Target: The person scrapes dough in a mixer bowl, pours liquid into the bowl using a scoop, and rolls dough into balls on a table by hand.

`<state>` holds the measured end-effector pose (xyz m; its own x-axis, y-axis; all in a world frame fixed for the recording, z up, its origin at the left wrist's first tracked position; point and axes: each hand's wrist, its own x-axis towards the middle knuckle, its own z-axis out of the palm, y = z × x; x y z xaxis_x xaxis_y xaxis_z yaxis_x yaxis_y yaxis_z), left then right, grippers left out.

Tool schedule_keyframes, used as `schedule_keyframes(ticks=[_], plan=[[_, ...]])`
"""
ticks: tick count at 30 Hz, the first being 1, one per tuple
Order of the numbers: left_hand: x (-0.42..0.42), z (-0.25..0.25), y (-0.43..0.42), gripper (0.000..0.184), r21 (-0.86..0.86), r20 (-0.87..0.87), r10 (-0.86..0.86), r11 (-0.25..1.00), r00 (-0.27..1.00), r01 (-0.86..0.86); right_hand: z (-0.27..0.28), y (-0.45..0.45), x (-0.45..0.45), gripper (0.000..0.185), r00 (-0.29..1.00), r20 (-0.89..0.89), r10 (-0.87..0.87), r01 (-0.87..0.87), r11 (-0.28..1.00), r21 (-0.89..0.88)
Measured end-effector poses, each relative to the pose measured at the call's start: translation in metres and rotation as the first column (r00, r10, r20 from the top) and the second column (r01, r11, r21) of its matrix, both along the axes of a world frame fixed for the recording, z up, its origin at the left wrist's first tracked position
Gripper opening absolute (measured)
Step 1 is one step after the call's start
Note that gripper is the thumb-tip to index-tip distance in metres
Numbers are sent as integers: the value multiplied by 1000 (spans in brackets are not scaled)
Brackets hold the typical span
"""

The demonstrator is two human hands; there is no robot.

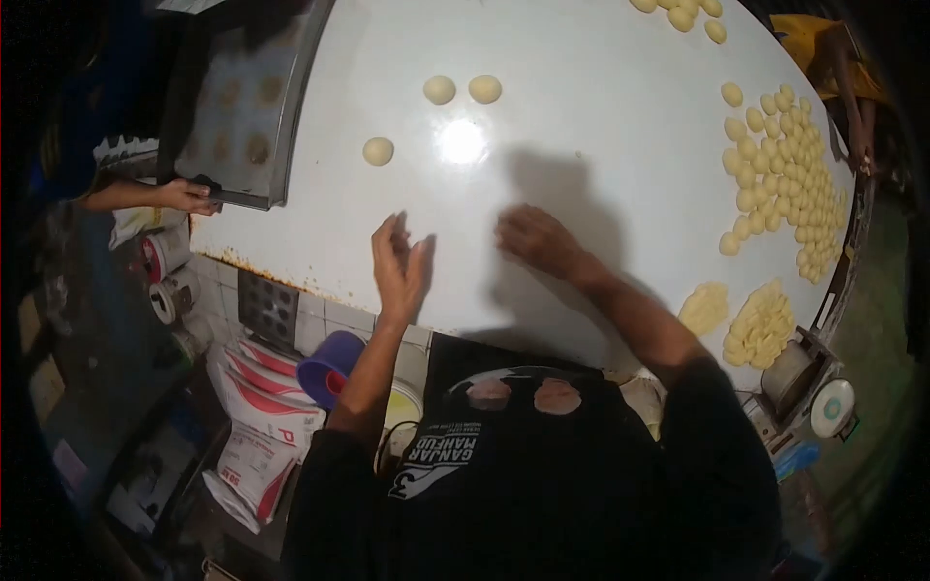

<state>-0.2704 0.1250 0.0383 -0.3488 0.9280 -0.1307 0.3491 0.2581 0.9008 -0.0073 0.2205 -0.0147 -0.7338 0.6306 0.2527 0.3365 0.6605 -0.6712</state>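
My left hand [397,271] is above the white tabletop near its front edge, thumb apart from the fingers and nothing visible in it. To its right, my right hand [539,239] is palm down with its fingers curled under; whatever they may cover is hidden. Beyond my left hand lies a round dough ball [378,151]. Farther back, two more smooth dough balls, one on the left [439,90] and one on the right [485,89], sit side by side.
Many small dough pieces [775,179] spread along the table's right side, with a lumpy dough mass [760,326] nearer me. At left, another person's hand [189,197] grips a dark baking tray [288,145]. Flour sacks [257,450] and a purple bucket [327,368] stand below the edge.
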Motion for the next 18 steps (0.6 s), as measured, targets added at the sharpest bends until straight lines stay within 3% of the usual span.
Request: schedule_keyframes(ticks=[1,2,3,4,6,8,9,10,11,13,14,15,16,17,18], plan=[[-3,-8,5,63,-2,11,2,1000,1000,-2,-5,11,16,24,996,-28,84,-79,987,143],[-3,-17,7,57,36,-119,-67,997,991,72,-1,31,11,24,995,-16,98,-95,988,121],[1,-22,-4,52,46,-247,-125,989,961,141,11,54,-9,25,996,72,-59,51,992,114],[7,-23,-12,52,16,-231,-104,994,967,111,17,57,-33,26,965,164,-206,186,974,128],[8,-22,11,45,64,-557,-191,960,808,271,4,33,-58,22,936,-70,-344,351,922,164],[-2,-12,4,47,104,-470,-147,970,870,220,7,-9,-38,22,985,21,-169,167,983,77],[-6,-4,-4,46,68,-362,-138,982,922,174,16,-11,-31,22,987,15,-161,159,982,101],[-6,-1,-8,46,40,-244,-126,989,961,140,22,-5,-21,21,974,56,-220,220,975,3],[-5,-1,-13,46,55,-238,-130,988,963,147,25,8,-12,21,951,106,-289,299,950,-90],[10,-3,-16,47,32,-202,-225,971,953,236,68,61,-52,22,936,19,-351,350,926,-144],[18,-3,-12,48,5,-189,-299,952,935,305,94,80,-76,26,902,-133,-412,365,889,-277],[30,-8,-6,53,91,-247,-343,923,906,374,108,101,-99,29,837,-284,-468,343,853,-394],[42,-1,8,55,143,-272,-382,892,883,430,103,114,-111,34,766,-528,-368,233,923,-306],[53,1,16,52,125,-235,-415,884,879,451,101,127,-110,36,917,-261,-302,256,947,-194],[64,3,26,48,107,-194,-456,870,869,480,91,133,-93,36,905,-257,-340,297,935,-192]])
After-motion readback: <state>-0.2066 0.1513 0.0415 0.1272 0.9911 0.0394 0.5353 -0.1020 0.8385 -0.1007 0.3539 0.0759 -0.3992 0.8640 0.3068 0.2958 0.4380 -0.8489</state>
